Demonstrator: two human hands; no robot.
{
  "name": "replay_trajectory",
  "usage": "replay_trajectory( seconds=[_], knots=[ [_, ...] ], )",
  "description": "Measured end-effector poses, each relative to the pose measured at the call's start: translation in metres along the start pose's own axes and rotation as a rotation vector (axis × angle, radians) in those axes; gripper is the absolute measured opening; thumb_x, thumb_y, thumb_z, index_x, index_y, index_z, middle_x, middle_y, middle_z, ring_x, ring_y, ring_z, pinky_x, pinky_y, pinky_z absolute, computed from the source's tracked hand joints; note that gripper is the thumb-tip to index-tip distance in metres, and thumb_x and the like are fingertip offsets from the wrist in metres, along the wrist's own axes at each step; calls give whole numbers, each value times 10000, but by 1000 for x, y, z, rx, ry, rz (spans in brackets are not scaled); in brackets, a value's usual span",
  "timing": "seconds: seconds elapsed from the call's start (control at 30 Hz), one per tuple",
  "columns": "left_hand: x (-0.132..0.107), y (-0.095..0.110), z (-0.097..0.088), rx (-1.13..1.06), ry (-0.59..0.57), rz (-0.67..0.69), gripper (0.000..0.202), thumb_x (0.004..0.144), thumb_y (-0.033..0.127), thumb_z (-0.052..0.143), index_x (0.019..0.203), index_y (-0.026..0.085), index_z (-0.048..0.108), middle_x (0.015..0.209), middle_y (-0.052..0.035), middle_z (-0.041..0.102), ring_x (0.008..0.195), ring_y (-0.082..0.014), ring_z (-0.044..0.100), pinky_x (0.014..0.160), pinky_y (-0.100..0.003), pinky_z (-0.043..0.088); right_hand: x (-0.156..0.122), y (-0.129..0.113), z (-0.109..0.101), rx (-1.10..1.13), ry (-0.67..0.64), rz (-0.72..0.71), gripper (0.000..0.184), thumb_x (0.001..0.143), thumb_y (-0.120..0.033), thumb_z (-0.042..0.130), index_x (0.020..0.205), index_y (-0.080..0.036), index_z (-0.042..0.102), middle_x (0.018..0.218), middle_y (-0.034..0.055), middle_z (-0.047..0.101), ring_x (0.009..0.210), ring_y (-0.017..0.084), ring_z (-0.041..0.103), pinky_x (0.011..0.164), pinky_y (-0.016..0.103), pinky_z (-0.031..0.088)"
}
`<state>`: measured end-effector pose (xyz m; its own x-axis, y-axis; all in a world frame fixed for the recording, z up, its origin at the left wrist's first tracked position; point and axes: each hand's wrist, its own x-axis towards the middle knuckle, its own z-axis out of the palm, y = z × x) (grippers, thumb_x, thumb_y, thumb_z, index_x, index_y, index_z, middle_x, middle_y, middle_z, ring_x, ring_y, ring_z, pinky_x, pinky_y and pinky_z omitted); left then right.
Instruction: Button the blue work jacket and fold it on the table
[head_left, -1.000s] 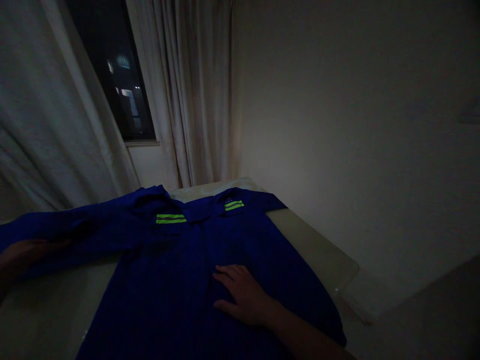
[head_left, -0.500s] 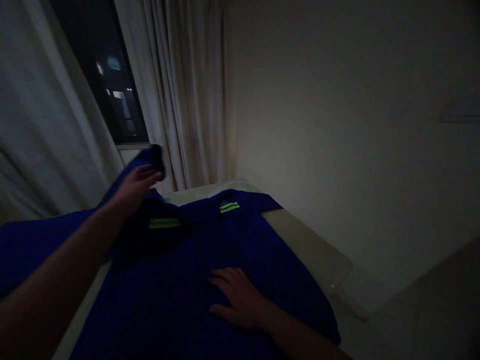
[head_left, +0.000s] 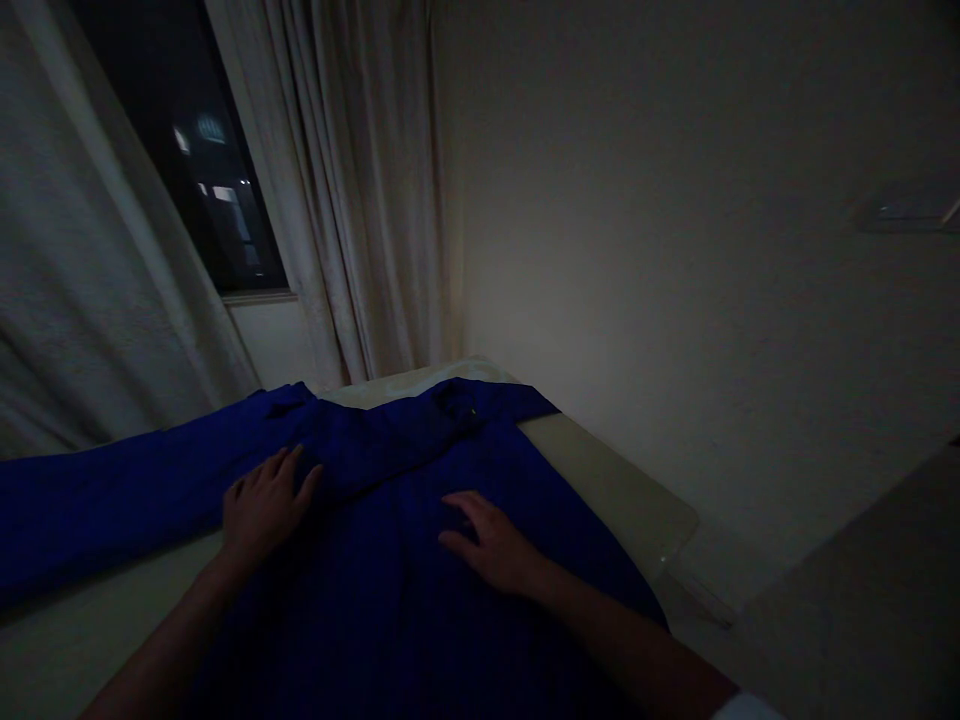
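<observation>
A dark blue jacket lies spread over a pale table, and one of its sleeves stretches out to the left. Across the upper part, a folded-over layer of the same cloth covers the yellow-green strips. My left hand rests on the cloth at the left, near the base of that sleeve, its fingers spread. Over the middle of the jacket is my right hand, thumb and fingers apart with nothing between them. Whether it touches the cloth is hard to tell in the dim light.
Light curtains hang behind the table around a dark window. A bare wall rises along the right side. The table's rounded corner juts out at the right, above the floor.
My left hand has let go of the raised blue cloth and come down onto the jacket. The cloth now lies flat over the yellow-green strips. My right hand has moved slightly up and right.
</observation>
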<state>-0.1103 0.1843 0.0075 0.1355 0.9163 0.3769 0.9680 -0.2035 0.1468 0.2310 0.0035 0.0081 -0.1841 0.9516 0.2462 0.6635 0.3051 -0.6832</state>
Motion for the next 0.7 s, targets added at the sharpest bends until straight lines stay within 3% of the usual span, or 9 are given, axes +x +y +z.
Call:
replay_trajectory(
  seconds=[0.07,0.17,0.23,0.3,0.4,0.53,0.6,0.7],
  knots=[
    [-19,-20,16,18,-41,-25,827,979,633,234,1526,77,506,1581,-216,499,1408,-404,508,1159,-560,386,38,22,-18,-181,92,15,535,1036,-392,569,1537,-214,502,1545,125,532,1431,259,486,1221,439,367],
    [-36,-28,29,55,-35,1,860,979,606,198,1519,3,490,1597,-253,461,1431,-388,486,1186,-488,368,98,56,-41,-484,151,150,687,988,-213,580,1635,-199,353,1675,138,365,1492,289,397,1219,449,339],
    [-40,-27,31,85,-12,10,826,985,593,189,1512,49,519,1591,-223,483,1444,-390,468,1194,-499,349,128,72,-50,-601,74,247,678,973,-224,612,1616,-234,399,1617,127,461,1418,290,478,1150,426,399],
    [-42,-25,30,101,-19,-23,777,992,576,188,1510,119,544,1595,-173,498,1452,-390,459,1193,-531,339,147,82,-56,-652,16,297,483,999,-253,586,1481,-248,586,1436,125,633,1295,283,573,1080,408,436],
    [-44,-24,29,119,-40,-90,716,995,527,219,1534,163,520,1622,-127,478,1478,-377,431,1204,-556,314,161,91,-68,-666,88,312,336,1052,-271,489,1287,-224,724,1324,155,679,1278,295,567,1081,434,407],
    [-44,-24,30,140,-48,-96,673,983,414,269,1565,142,469,1640,-123,453,1488,-364,422,1213,-545,300,161,117,-94,-549,188,365,234,952,-425,700,1062,-243,796,1306,100,690,1275,283,572,1084,400,409],
    [-44,-24,30,142,-42,-83,670,970,386,292,1558,121,472,1632,-137,461,1478,-356,437,1215,-530,306,153,136,-108,-380,350,491,306,897,-488,758,1015,-209,797,1238,104,716,1215,270,618,1057,365,444],
    [-43,-24,30,133,-5,-36,674,965,387,298,1549,107,482,1622,-144,473,1490,-351,422,1224,-526,299,136,162,-127,-201,670,688,494,955,-505,684,1193,-74,724,1268,237,671,1221,316,618,1046,411,481]
  ],
)
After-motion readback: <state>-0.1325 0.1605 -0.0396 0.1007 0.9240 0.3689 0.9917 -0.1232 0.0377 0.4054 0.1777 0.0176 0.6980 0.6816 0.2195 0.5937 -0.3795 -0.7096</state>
